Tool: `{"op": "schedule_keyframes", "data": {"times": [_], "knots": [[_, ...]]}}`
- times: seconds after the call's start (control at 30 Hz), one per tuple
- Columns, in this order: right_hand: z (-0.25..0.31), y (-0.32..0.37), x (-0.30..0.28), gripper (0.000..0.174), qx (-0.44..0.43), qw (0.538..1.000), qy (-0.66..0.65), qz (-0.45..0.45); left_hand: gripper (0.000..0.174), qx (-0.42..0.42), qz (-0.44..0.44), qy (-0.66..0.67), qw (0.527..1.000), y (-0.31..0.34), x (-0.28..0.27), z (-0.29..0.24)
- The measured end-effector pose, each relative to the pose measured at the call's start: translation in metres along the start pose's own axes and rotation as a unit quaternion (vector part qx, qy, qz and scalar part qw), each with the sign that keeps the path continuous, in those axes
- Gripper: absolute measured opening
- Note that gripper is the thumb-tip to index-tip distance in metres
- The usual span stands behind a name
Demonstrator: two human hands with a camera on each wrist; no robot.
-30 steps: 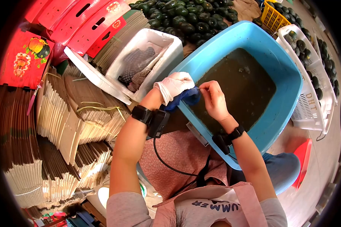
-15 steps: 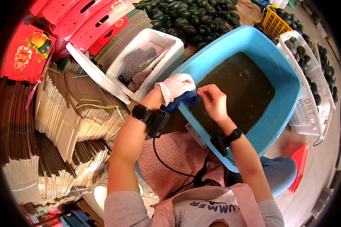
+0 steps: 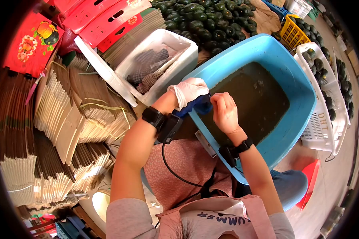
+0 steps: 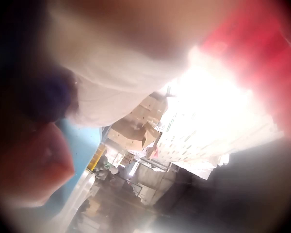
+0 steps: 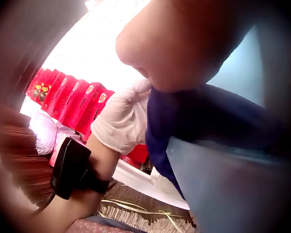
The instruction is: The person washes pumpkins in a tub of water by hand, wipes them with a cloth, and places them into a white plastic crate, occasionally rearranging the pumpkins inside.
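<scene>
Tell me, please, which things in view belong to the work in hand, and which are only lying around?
Likely for the work:
blue tub with murky water
blue cloth, at its rim
white glove, worn

Probably only lying around:
white foam box
red boxes
cardboard stacks
yellow crate

Letters on a white basket (image 3: 312, 134) and a word on a grey shirt (image 3: 128, 215)
The basket has brown letters (image 3: 322, 122) on its side that say DHT, one after the other down the side. The shirt has dark, wobbly letters (image 3: 222, 217) across the front that look like SUMMER, and one end of the word comes up close to the pink strap (image 3: 261, 219). The red boxes (image 3: 16, 44) have bright pictures and small round badges on them, but any words there are too small and blurry to read.
</scene>
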State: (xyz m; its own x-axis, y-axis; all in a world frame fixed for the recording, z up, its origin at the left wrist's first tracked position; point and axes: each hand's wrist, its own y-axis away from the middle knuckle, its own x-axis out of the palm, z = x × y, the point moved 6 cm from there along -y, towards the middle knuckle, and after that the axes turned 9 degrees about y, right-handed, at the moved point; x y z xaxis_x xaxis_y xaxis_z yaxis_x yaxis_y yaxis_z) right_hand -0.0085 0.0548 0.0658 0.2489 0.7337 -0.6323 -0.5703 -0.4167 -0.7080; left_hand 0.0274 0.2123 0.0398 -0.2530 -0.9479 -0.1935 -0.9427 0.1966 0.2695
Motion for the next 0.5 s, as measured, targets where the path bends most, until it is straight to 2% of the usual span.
{"op": "schedule_keyframes", "data": {"times": [0.1,0.17,0.27,0.5], "knots": [[-0.001,0.003,0.002,0.013,0.007,1.000,-0.030,-0.005,0.023,0.019,0.010,0.015,1.000,0.000,0.001,0.000],[-0.013,0.007,0.006,0.014,0.123,0.983,-0.133,0.013,0.023,0.018,0.018,0.015,1.000,-0.002,0.000,0.002],[-0.012,0.006,0.005,0.014,0.148,0.976,-0.159,0.010,0.023,0.015,0.028,0.009,0.999,-0.004,0.001,0.005],[-0.011,0.002,0.004,0.010,0.093,0.990,-0.106,-0.003,0.022,0.021,0.031,-0.012,0.999,-0.003,0.003,0.001]]}}
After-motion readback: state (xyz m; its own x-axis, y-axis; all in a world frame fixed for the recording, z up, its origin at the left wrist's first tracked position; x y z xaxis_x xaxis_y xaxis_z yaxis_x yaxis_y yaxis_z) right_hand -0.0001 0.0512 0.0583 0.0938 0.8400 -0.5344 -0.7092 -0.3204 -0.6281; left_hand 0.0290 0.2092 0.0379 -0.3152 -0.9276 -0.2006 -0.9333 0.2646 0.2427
